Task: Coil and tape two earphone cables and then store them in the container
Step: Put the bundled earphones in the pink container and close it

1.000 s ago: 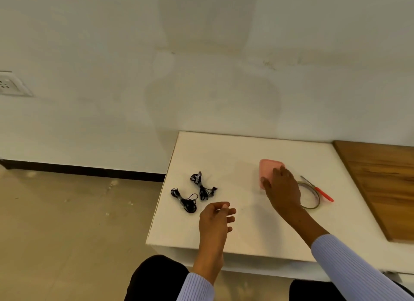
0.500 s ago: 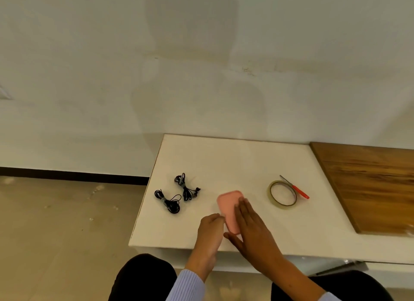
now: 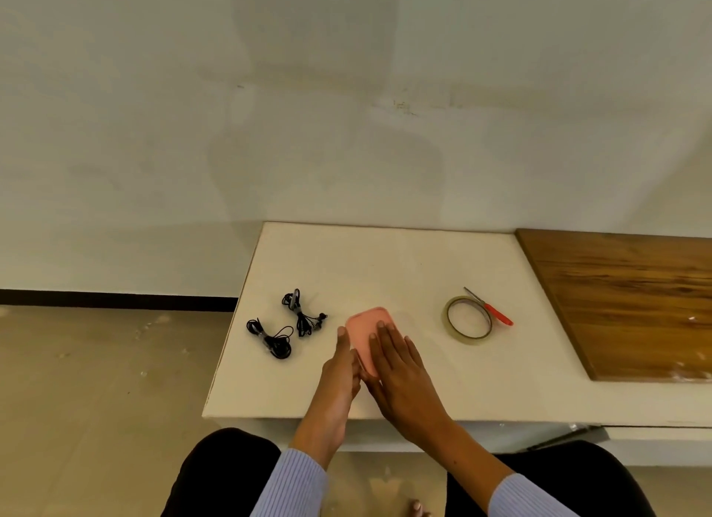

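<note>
Since a second ago, the pink container (image 3: 368,333) has travelled from beside the tape roll (image 3: 468,322) to the middle of the white table (image 3: 385,258), in front of you, and both hands have closed in on it. Your right hand (image 3: 400,370) lies flat on the lid with fingers straight. Your left hand (image 3: 341,366) rests against the container's left edge, thumb along its side; whether the other fingers curl under it is hidden. Two black earphone cables (image 3: 287,324) lie in loose tangles just left of the container, apart from each other, neither taped. Red-handled scissors (image 3: 489,308) touch the tape roll's far side, well right of your hands.

To open the container well, keep the base pinned with one hand and lift the lid from an edge with the other, so it does not skid into the cables. Set it open nearby, leaving room to coil.
</note>
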